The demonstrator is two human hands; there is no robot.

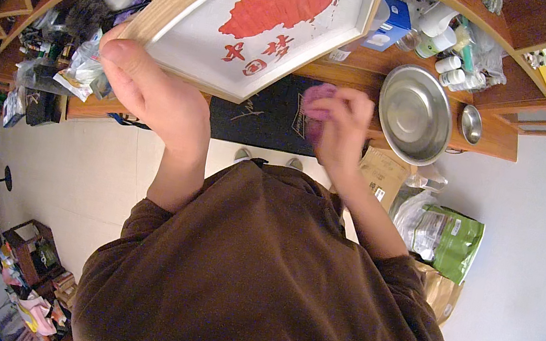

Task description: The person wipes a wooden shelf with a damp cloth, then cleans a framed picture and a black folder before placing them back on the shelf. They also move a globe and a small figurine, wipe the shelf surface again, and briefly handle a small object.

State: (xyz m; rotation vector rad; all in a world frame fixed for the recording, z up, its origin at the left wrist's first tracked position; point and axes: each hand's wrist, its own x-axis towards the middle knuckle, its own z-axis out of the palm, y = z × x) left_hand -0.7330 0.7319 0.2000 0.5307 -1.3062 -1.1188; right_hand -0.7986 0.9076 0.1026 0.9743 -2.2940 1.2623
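Observation:
My left hand grips the lower left corner of a wood-framed picture, its thumb over the front of the frame. The picture is tilted and its top runs out of view. On its white ground is a red map shape with red characters below. Below the frame's right side, my right hand holds a crumpled purple cloth, apart from the frame and slightly blurred. Under both lies a black mat on the wooden surface.
A large steel basin and a small steel bowl are at the right. Behind stand a blue box and several white bottles. Plastic bags crowd the left. A cardboard box and green bag are lower right.

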